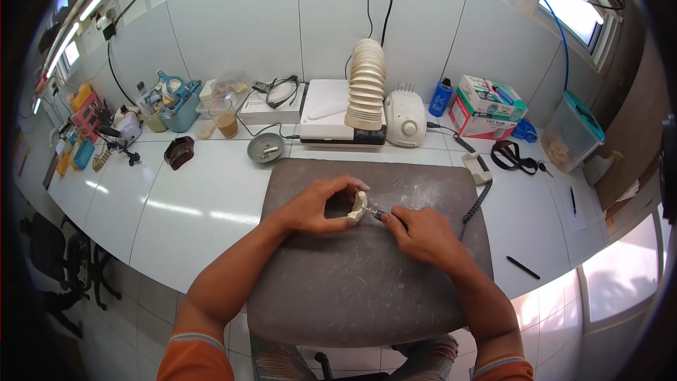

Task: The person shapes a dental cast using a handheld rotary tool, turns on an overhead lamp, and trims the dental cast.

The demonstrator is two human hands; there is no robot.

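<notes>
Above the brown work mat (338, 289), my left hand (316, 206) pinches a cream-coloured dental model (359, 206) between thumb and fingers. The model is a curved arch, stood on edge. From the right, my right hand (427, 235) grips a rotary handpiece (381, 214) like a pen. Its thin metal bur points at the inner side of the arch; whether the tip touches is too small to tell. Pale dust lies on the mat beyond both hands.
A ribbed white suction hose (367, 88) hangs over a white box unit (326, 109). Beside it stands a white motor control unit (405, 120) with a dial. A coiled black cord (478, 203) runs along the mat's right edge. Behind the mat sits a grey bowl (266, 149).
</notes>
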